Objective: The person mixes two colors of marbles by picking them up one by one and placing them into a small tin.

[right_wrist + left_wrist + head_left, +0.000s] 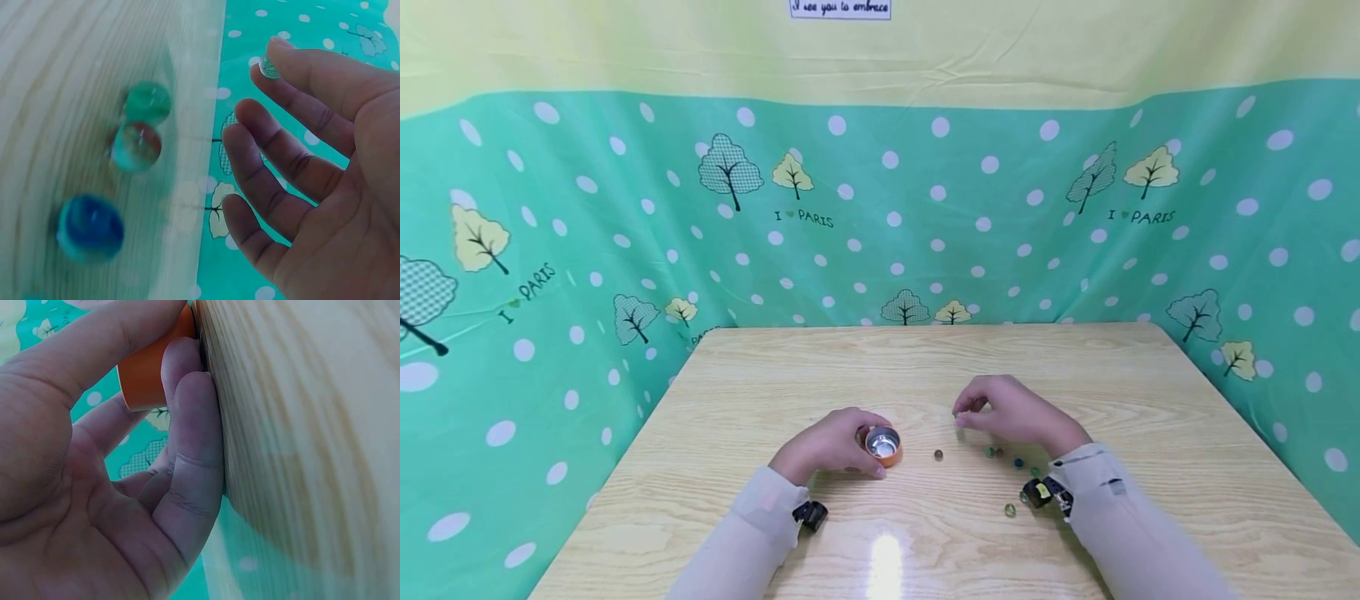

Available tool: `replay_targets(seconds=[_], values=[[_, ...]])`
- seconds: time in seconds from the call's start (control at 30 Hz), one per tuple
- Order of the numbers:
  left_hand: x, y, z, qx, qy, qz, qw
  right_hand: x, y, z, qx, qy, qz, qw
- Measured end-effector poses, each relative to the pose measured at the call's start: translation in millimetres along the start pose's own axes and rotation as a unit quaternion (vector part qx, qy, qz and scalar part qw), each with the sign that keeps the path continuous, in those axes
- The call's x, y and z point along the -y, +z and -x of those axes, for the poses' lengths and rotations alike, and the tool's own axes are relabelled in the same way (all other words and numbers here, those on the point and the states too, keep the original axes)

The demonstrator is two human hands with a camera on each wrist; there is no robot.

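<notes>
My left hand (pixel 833 442) curls round a small orange metal cup (pixel 892 460) with a silver inside, thumb on the near side and fingers on the far side. The cup stands upright with its mouth up, and its orange wall shows between the fingers in the left wrist view. My right hand (pixel 1011 410), to the right of the cup, pinches a clear greenish marble (pixel 269 69) between thumb and index fingertip, above the table. The other right fingers are loosely bent. A brownish marble (pixel 938 455) lies on the table between the two hands.
Several more glass marbles lie near the right wrist, among them a blue marble (pixel 1018 463), a green marble (pixel 149 102) and a clear green marble (pixel 1010 510). The wooden table (pixel 820 367) ends at a dotted green curtain (pixel 865 225) behind and at both sides.
</notes>
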State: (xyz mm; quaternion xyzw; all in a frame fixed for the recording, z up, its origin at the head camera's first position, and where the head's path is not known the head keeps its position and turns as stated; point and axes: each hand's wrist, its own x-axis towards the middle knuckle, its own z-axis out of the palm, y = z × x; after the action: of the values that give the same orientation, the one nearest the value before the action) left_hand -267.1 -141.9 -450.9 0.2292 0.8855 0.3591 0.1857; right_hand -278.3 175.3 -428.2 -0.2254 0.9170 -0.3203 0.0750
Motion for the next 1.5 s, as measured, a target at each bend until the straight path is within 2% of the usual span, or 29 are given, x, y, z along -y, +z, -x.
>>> replay_targets(seconds=[0.33,0.9,1.2,1.5], values=[[0.1,-0.7,0.5,0.008,-0.005,0.016,0.9998,13,4.6,-10,0.010,-0.023,0.003,1.000],[-0.1,-1.8,0.3,0.010,-0.006,0.014,0.9998,29,15.0,-18,0.016,-0.039,-0.003,0.999],[-1.5,-2.0,1.6,0.013,-0.005,0.012,0.9998,36,22.4,-22,0.030,-0.062,0.000,0.998],[-1.7,-2.5,1.4,0.014,-0.002,0.018,0.9997,45,31.4,-25,0.029,-0.094,-0.021,0.995]])
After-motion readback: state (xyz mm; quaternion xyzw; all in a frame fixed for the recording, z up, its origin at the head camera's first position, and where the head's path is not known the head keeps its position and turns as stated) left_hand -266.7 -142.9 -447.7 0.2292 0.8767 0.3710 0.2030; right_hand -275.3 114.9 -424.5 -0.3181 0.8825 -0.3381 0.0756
